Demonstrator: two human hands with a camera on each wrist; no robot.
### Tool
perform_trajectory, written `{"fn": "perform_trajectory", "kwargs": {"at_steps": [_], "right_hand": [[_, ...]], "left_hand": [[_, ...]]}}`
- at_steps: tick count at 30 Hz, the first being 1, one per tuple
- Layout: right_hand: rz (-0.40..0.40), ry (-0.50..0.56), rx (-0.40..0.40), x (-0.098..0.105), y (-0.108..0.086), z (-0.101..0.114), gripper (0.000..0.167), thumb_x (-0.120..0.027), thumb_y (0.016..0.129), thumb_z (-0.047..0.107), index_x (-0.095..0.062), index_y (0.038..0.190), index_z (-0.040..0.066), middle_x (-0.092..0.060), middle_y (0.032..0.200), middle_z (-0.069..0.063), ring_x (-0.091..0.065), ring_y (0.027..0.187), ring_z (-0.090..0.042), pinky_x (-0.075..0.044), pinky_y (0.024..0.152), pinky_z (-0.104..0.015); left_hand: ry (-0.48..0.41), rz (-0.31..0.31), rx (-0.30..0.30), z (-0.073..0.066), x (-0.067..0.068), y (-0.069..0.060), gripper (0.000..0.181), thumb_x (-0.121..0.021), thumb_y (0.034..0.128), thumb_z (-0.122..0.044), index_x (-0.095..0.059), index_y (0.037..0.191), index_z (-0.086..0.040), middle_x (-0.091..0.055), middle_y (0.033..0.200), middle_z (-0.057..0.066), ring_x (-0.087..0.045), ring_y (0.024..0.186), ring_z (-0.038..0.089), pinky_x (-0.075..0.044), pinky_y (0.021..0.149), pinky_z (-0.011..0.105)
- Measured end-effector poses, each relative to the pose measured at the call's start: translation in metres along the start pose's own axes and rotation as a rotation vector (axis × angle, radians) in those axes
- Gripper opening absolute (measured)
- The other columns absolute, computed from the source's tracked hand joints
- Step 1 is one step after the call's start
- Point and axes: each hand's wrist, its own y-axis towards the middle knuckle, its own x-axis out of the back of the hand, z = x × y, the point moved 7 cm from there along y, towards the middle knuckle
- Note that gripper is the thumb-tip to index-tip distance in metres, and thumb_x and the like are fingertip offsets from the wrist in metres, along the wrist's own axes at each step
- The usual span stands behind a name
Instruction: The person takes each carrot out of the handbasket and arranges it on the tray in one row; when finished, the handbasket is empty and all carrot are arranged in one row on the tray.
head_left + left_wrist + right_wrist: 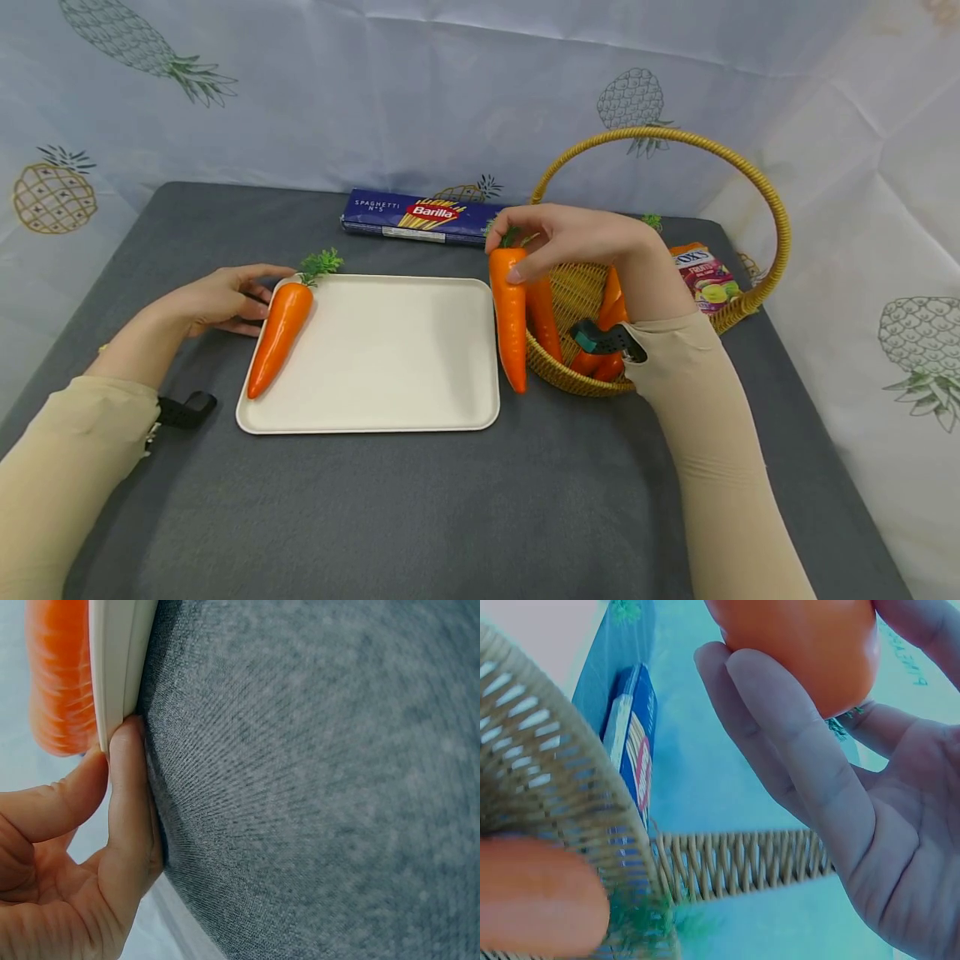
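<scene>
My left hand (225,302) is at the left rim of a cream tray (397,358). The left wrist view shows the thumb on top of the rim (112,667) and a finger beneath it, pinching it. On the tray's left side lies a carrot (281,337) with a green top. My right hand (577,237) grips another carrot (510,321) near its leafy end, tip downward, between the tray and a wicker basket (573,385). The right wrist view shows fingers and thumb around this carrot (802,652). Inside the basket are another carrot (543,317) and red-orange produce (600,365), partly hidden by my wrist.
A blue spaghetti box (420,218) lies behind the tray at the table's back edge. The basket's tall handle (780,225) arches over my right forearm. A candy bag (705,279) shows at the basket's right side. Grey cloth (375,517) covers the table.
</scene>
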Motion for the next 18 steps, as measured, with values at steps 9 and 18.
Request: {"fn": "perform_trajectory", "kwargs": {"at_steps": [9, 18], "right_hand": [[0.057, 0.011, 0.031, -0.014, 0.026, 0.011, 0.041, -0.067, 0.091, 0.018, -0.051, 0.128, 0.010, -0.059, 0.110, -0.010, -0.062, 0.094, -0.032, -0.058, 0.089, -0.046], [0.062, -0.062, 0.070, -0.029, 0.051, 0.026, 0.043, -0.070, 0.088, 0.024, -0.054, 0.126, 0.014, -0.058, 0.105, -0.007, -0.056, 0.085, -0.027, -0.057, 0.085, -0.038]], "left_hand": [[0.001, -0.001, 0.003, 0.000, 0.000, 0.000, 0.072, -0.050, 0.0975, 0.000, -0.016, 0.160, -0.013, -0.044, 0.117, 0.014, -0.058, 0.090, 0.014, -0.062, 0.080, 0.031], [-0.006, 0.002, -0.003, -0.001, 0.001, -0.001, 0.072, -0.050, 0.0975, 0.001, -0.016, 0.160, -0.014, -0.045, 0.115, 0.013, -0.058, 0.091, 0.016, -0.062, 0.080, 0.032]]}}
